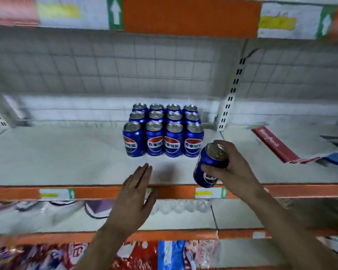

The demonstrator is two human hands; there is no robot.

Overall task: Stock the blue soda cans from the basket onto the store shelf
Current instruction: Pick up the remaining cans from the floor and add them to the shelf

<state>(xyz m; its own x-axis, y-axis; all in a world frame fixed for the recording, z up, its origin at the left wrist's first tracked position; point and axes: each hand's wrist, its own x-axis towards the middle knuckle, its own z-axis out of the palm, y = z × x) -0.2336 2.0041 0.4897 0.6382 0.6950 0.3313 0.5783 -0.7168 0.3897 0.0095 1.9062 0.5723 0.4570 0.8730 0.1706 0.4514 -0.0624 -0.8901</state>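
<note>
Several blue soda cans (163,131) stand upright in a tight block of three rows on the white shelf (67,158), near its middle. My right hand (234,168) grips one more blue can (208,170), tilted, just right of the block's front row and above the shelf's front edge. My left hand (135,199) is flat with fingers stretched out, empty, hovering over the orange shelf lip in front of the block. The basket is out of view.
A red box (273,145) and a blue item (337,159) lie on the shelf to the right. A slotted white upright (229,98) stands behind the cans. Wire grid backs the shelf. Lower shelves hold clear cups and colourful packets (144,254).
</note>
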